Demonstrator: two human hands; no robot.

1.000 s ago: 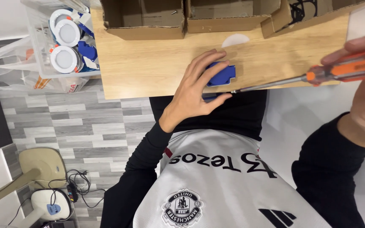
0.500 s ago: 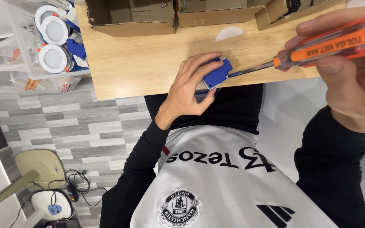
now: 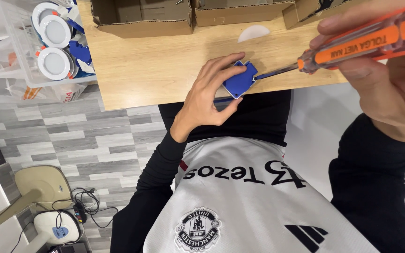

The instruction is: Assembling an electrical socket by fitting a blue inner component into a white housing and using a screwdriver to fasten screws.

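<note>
- Two hands share the work: our left hand (image 3: 207,100) pins a small blue plastic part (image 3: 239,82) flat against the table (image 3: 165,70), its grip closed around the part with fingers over the top and thumb under the near side.
- Our right hand (image 3: 390,79) has its grip wrapped shut on an orange-handled screwdriver (image 3: 352,47), whose shaft runs left from that grip and meets the blue part's right edge.
- We judge that the step goes best if the left grip keeps the part from twisting while the tip stays seated; pressure should run along the shaft, not sideways.
- The part sits right at the table's near edge, just below the left grip, so a slip could push it off toward our lap.
- Beyond the left grip stand open cardboard boxes (image 3: 141,18), well apart from the fingers, with bare wood between for sliding the part farther in.
- Left of the left grip, past the table's end, a clear bin (image 3: 29,70) holds round white lamps (image 3: 55,63); that side gives little room.
- To the right of the screwdriver grip the table runs out of view.
</note>
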